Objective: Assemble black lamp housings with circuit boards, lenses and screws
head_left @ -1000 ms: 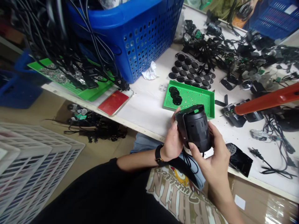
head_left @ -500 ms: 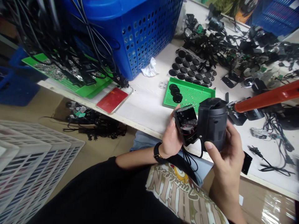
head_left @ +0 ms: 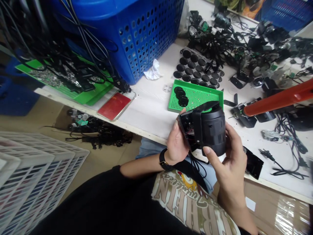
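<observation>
Black plastic is filling both hands at the near edge of the desk (head_left: 144, 112): the right hand (head_left: 231, 160), grip curled, is holding a cylinder (head_left: 213, 135); the left hand (head_left: 178, 145), grip half-closed, is supporting an open casing (head_left: 188, 128) just left. They're seemingly fitting parts, next needing aligned edges.

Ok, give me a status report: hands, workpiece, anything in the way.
Left hand on open black shell. Right hand gripping black cylindrical housing. Pieces close together, contact unclear. Green tray just beyond, partly hidden by housing.
</observation>
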The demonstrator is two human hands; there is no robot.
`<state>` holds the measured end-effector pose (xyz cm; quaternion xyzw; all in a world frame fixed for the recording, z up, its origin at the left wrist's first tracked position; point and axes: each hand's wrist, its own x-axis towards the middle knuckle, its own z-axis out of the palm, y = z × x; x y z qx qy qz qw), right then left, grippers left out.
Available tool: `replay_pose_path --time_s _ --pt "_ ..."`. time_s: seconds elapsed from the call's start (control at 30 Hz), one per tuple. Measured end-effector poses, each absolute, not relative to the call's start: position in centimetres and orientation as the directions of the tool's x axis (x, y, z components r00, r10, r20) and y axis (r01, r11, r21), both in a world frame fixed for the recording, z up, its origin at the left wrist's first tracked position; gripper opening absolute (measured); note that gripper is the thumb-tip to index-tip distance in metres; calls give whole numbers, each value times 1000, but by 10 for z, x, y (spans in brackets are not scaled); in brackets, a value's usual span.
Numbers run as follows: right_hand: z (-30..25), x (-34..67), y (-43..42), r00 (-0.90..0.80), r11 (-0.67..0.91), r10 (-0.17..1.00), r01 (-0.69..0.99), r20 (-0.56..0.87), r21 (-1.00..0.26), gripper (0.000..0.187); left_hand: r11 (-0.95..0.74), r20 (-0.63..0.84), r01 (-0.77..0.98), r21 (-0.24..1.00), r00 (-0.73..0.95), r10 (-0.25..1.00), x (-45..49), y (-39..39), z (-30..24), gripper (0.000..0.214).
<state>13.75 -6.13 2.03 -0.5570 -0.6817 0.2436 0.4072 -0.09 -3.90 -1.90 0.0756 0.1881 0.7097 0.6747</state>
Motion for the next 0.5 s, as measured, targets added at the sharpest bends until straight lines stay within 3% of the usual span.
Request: replay_pose_path --time_s 0.27,0.5 --pt "21 126 -57 -147 314 947 627 287 -713 78 -10 -183 -883 470 -108 977 -1 -40 -22 53" --pt "17 125 -56 -137 288 955 638 263 -714 76 -82 -101 -863 498 -152 983 1 -41 -21 53"
